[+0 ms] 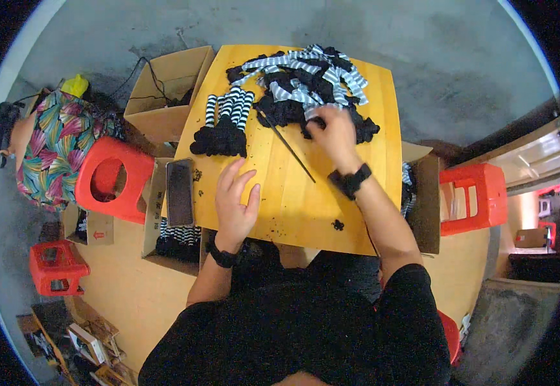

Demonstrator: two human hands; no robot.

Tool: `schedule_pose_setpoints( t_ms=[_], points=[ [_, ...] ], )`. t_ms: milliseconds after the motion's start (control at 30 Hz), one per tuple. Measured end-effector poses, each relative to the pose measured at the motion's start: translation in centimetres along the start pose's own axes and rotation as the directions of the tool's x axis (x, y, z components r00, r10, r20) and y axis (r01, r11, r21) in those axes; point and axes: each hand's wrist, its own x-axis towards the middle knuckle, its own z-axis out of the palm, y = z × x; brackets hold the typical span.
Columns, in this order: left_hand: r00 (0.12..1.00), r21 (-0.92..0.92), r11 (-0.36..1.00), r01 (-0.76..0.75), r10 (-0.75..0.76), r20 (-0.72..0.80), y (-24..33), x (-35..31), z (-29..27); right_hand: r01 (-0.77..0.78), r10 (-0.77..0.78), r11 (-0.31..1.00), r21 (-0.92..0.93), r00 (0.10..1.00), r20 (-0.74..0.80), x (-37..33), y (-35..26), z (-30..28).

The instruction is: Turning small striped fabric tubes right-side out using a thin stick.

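Grey-and-white striped and black fabric pieces (294, 91) lie heaped on the far part of the yellow wooden table (347, 209), best pinched singly to avoid tangling, the right hand (336, 134) curled there, grip unclear, the left hand (235, 202) loosely open, empty, nearer left.

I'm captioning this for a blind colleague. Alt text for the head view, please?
A person's right hand is at a tangled pile of black and striped fabric on a yellow table. The open left hand is near a neater striped bundle, and a thin dark rod lies between the hands.
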Motion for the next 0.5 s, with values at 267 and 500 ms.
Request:
schedule_pose_setpoints(
  t_ms=[267,500],
  points=[
    [0.999,-0.002,1.000,-0.025,0.025,0.032,1.8,-0.8,-0.2,-0.032,0.039,0.993,0.118,0.998,-0.053,2.5,6.3,-2.1],
    [0.996,-0.214,0.976,0.041,-0.024,0.084,2.4,-0.5,1.3,0.046,-0.015,0.962,0.268,0.993,-0.120,-1.2,3.2,-4.9]
  ],
)
